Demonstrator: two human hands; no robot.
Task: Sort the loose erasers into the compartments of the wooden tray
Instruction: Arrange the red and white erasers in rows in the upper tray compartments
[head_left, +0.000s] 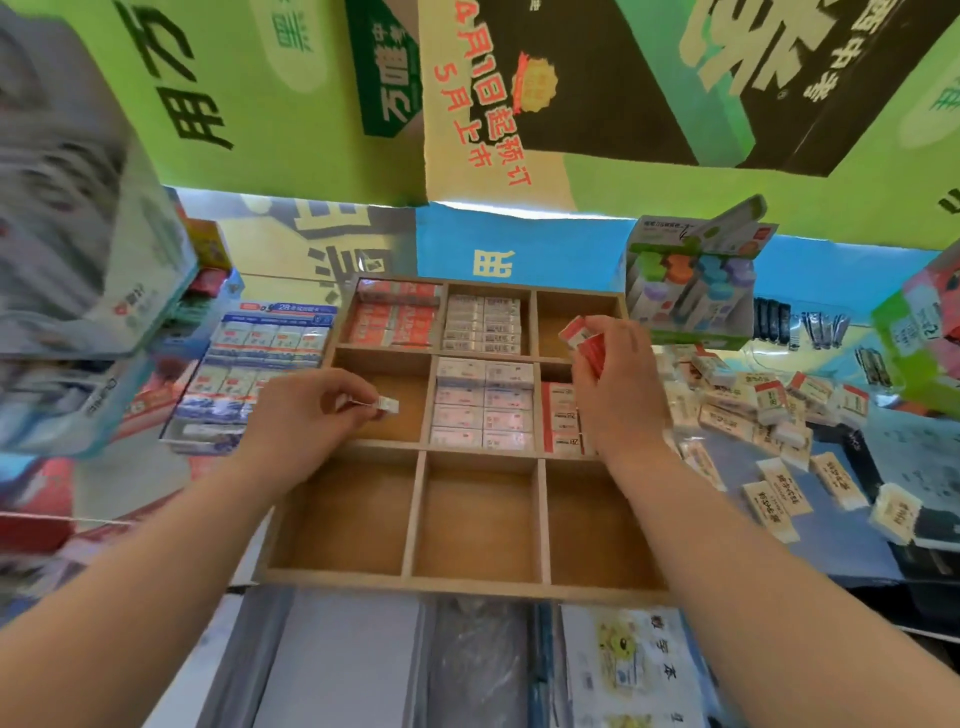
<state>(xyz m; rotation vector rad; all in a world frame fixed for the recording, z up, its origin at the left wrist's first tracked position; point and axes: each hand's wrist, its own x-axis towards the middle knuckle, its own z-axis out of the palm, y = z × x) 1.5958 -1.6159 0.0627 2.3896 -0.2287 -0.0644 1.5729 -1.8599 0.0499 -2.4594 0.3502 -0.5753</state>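
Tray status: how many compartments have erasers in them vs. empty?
With erasers: 4 (back left, back middle, centre, middle right)
Empty, bare wood showing: 5 (back right, middle left, all three in front)
Total: 9 compartments in the wooden tray

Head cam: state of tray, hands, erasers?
tray: near row empty; four compartments hold erasers
left hand: pinches small eraser over middle-left compartment
right hand: grips red erasers by top-right compartment
loose erasers: scattered right of tray, unsorted
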